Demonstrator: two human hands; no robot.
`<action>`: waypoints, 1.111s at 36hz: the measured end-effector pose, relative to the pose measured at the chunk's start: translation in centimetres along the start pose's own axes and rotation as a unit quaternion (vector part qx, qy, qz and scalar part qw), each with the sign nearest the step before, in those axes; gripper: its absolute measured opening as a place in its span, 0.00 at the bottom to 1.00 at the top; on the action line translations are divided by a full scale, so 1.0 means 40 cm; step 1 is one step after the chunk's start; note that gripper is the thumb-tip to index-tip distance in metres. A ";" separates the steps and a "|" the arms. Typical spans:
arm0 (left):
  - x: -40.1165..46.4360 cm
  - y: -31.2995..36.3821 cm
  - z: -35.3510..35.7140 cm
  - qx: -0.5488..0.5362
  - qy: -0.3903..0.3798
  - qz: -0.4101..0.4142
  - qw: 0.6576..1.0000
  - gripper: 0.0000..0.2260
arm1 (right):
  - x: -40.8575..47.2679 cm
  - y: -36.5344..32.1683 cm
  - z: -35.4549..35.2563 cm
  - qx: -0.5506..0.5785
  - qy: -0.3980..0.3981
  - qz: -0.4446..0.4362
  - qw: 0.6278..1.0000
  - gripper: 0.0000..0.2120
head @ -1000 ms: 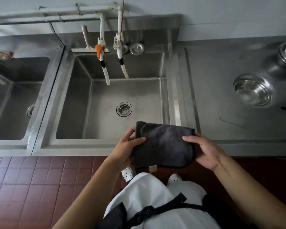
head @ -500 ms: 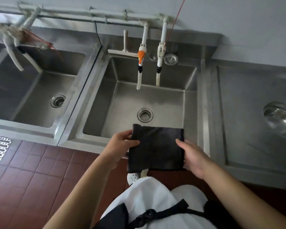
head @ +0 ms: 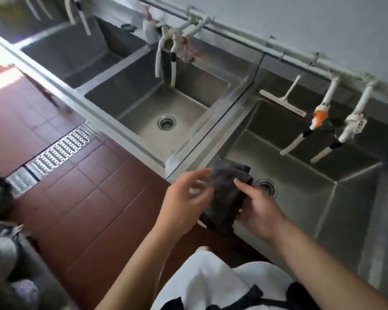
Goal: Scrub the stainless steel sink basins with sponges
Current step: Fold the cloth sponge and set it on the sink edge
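A dark grey cloth [head: 227, 193], folded and bunched, hangs over the front rim of the right stainless steel basin [head: 311, 193]. My right hand [head: 259, 209] grips the cloth from its right side, thumb on top. My left hand [head: 186, 198] is blurred, its fingers spread and just off the cloth's left edge. A second basin [head: 143, 104] with a round drain [head: 166, 122] lies to the left, and a third basin [head: 65, 54] sits further left. No sponge is in view.
White taps [head: 318, 121] and another pair [head: 166, 57] hang over the basins from a wall pipe. A white squeegee [head: 285, 101] rests on the right basin's back ledge. Red floor tiles and a metal drain grate [head: 61, 151] lie left. Dark objects [head: 0, 242] sit at the lower left.
The view has swung left, bringing more basins into sight. The flat cloth is now bunched in my right hand, and my left hand has come off it.
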State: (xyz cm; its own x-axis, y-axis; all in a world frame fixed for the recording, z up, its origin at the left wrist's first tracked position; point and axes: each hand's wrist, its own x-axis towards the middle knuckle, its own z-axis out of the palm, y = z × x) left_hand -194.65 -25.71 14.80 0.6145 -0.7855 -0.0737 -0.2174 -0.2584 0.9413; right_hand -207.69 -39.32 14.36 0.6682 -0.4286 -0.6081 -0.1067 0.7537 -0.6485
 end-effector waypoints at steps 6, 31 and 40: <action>-0.028 -0.113 -0.197 -0.240 -0.049 -0.117 0.962 0.30 | 0.088 -0.052 0.136 -0.054 -0.191 0.037 0.979 0.21; 0.297 -0.297 -0.881 -0.197 0.146 -0.222 0.944 0.29 | 0.745 -0.053 0.787 -0.413 -0.271 -0.016 0.869 0.18; 0.298 -0.440 -1.120 -0.299 0.287 -0.200 0.888 0.26 | 0.937 -0.011 1.142 -0.406 -0.314 -0.003 0.858 0.20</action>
State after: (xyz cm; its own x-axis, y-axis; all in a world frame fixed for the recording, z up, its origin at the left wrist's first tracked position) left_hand -149.54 -5.32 12.11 0.8739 -0.2379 -0.4239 0.4423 0.0277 0.8964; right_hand -148.97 -32.96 12.76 0.9087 0.1146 -0.4015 -0.4086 0.0465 -0.9115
